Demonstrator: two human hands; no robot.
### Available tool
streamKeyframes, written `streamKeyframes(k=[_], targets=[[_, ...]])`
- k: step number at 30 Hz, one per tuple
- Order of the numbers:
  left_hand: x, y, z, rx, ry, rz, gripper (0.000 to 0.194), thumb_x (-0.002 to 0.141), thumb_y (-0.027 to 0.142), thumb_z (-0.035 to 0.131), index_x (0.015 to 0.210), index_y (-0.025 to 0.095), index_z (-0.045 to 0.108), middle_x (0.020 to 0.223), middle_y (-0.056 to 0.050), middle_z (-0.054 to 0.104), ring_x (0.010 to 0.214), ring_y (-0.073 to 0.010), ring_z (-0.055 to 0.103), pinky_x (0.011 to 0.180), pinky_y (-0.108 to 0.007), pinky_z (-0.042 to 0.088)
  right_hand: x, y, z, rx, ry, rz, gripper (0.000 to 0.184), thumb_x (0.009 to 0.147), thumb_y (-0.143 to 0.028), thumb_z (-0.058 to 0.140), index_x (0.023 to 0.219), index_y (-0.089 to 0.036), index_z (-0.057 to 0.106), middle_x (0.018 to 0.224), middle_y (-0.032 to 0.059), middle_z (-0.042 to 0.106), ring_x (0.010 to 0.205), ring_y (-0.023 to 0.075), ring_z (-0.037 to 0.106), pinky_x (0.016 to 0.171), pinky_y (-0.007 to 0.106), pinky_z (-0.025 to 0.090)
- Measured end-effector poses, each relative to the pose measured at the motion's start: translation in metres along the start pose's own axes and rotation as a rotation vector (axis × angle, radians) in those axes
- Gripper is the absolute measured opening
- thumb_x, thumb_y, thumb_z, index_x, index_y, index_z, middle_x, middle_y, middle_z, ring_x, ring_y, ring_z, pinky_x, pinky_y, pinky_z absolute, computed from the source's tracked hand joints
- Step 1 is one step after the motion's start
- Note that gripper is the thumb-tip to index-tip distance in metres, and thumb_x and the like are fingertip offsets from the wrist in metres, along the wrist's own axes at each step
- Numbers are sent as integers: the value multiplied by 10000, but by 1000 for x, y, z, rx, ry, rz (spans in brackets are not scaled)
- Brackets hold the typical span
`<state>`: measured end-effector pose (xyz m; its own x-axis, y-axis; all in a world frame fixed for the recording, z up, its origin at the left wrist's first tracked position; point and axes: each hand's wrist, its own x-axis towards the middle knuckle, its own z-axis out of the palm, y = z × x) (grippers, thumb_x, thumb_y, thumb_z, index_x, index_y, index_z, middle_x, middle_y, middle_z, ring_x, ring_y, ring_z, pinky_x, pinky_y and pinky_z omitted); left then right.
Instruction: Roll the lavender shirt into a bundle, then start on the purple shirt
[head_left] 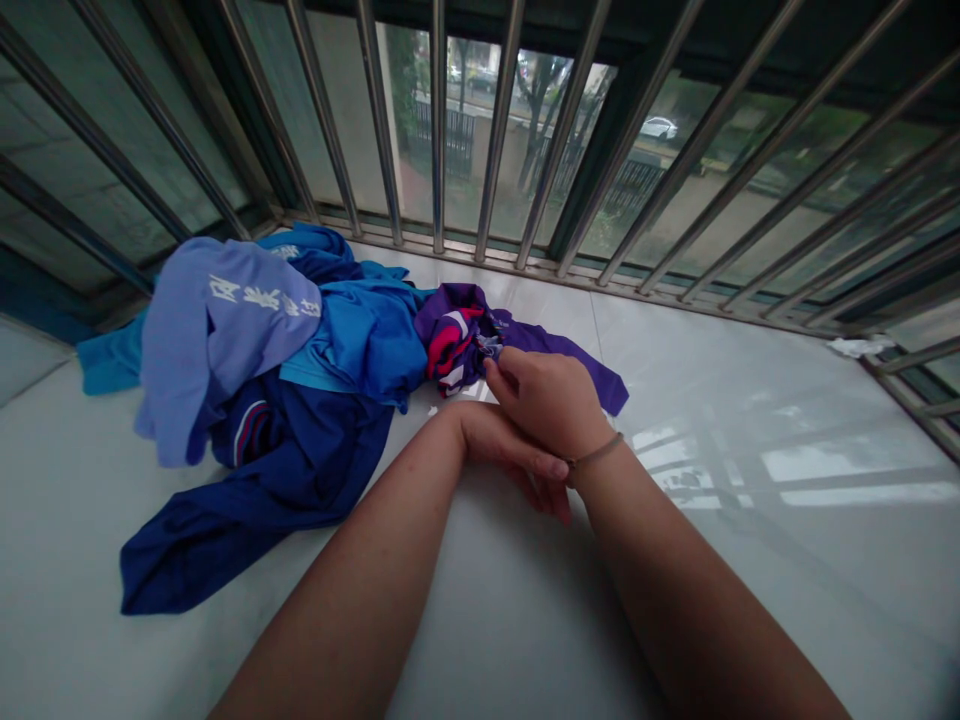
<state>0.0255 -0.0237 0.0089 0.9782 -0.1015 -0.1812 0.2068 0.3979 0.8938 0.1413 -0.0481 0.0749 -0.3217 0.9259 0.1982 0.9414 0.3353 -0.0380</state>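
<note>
My right hand (551,390) reaches in from the right, a thin band (598,448) around its wrist. Its thumb and forefinger are pinched together at the near side of a bunched purple garment (555,350) with red and white stripes; the exact bit between the fingertips is small and blurred. My left hand (514,450) is bent at the wrist and passes under my right wrist. Its thumb lies close to the band, and its fingers hang loosely apart below, holding nothing that I can see.
Left of the purple garment, a heap of clothes holds a bright blue garment (364,330), a lavender garment (217,335) with white lettering and a dark blue garment (300,460). Metal bars (491,140) line the windows behind. Something white and crumpled (861,346) lies far right on the glossy tiled floor (787,560).
</note>
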Motion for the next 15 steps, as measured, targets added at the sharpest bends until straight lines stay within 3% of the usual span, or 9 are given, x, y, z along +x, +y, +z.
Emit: streamKeyframes(k=[4, 8, 12, 15], targets=[[0, -5, -2, 1, 104, 47, 645, 604, 797, 951, 867, 217, 847, 824, -80, 834, 833, -279, 819, 887, -422, 686, 0, 1, 0, 24, 25, -4, 424, 1134, -470, 470, 917, -228, 741, 809, 76, 777, 677, 210, 636, 635, 355, 214], [0, -6, -2, 39, 169, 87, 607, 648, 791, 936, 828, 222, 828, 736, -70, 794, 744, -249, 783, 828, -395, 666, 0, 8, 1, 184, 75, 18, 406, 1101, -455, 529, 790, -229, 661, 695, 34, 677, 635, 182, 554, 634, 340, 237], [1, -7, -3, 1, 227, 134, 548, 652, 711, 983, 853, 228, 818, 805, -49, 788, 743, -221, 760, 774, -368, 648, 1, 10, 2, 682, 218, 60, 481, 1059, -492, 603, 671, -238, 478, 609, -29, 488, 605, 139, 433, 619, 303, 295], [4, -10, -5, -59, 250, 139, 539, 633, 655, 1019, 875, 216, 822, 850, -47, 781, 753, -204, 754, 769, -357, 647, 2, 7, -3, 1159, 230, 167, 538, 1025, -603, 642, 689, -262, 397, 598, -65, 377, 553, 122, 338, 541, 279, 292]])
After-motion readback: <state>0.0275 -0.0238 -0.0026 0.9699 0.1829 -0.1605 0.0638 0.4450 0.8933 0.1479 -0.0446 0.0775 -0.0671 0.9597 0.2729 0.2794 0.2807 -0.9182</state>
